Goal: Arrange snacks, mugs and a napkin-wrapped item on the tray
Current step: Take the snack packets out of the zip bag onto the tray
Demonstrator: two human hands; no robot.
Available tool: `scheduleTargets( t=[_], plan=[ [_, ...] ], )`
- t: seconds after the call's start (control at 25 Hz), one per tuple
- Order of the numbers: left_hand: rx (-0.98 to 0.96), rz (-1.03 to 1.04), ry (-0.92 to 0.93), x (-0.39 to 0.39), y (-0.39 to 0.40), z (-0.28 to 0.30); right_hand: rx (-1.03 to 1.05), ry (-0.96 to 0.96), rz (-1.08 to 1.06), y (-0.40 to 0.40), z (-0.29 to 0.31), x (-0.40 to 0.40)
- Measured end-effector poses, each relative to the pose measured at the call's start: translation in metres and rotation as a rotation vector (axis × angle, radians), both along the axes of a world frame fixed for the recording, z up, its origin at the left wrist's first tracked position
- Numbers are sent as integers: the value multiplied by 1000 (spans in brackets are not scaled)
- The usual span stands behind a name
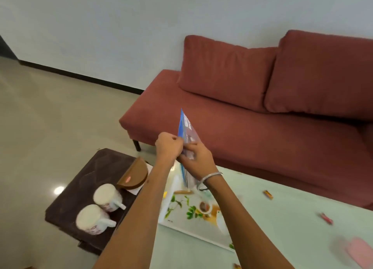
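Both hands hold a blue snack packet (186,130) up above the far end of the tray. My left hand (168,145) pinches its upper edge with curled fingers; my right hand (196,159) grips its lower part. The white tray (201,231) with a flower print lies on the pale green table, and a thin brown stick (182,192) lies on it. Two white mugs (107,197) (91,219) stand on the dark side table to the left. A brown half-round holder (134,176) with white napkins stands behind the mugs.
A red sofa (262,115) stands behind the pale green table (292,238). Small wrapped candies lie on that table: an orange candy (268,194) and a red candy (326,218). A pink object (358,250) lies at the right edge. The dark side table (66,204) stands on a glossy floor.
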State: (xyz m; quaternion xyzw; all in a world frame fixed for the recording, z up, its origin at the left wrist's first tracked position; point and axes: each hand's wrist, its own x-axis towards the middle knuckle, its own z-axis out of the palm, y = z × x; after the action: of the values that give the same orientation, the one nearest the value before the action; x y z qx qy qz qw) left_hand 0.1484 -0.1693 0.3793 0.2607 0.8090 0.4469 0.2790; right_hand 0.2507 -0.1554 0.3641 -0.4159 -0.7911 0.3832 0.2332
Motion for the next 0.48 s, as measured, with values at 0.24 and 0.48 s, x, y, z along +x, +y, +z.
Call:
scheduleTargets(
  t=[0.24,0.48],
  plan=[
    [-73,-49,-266,65,13,-45,-741,473,-474,11,-35,72],
    [-136,-137,-267,91,-3,-56,-838,430,-551,8,-46,86]
  ],
)
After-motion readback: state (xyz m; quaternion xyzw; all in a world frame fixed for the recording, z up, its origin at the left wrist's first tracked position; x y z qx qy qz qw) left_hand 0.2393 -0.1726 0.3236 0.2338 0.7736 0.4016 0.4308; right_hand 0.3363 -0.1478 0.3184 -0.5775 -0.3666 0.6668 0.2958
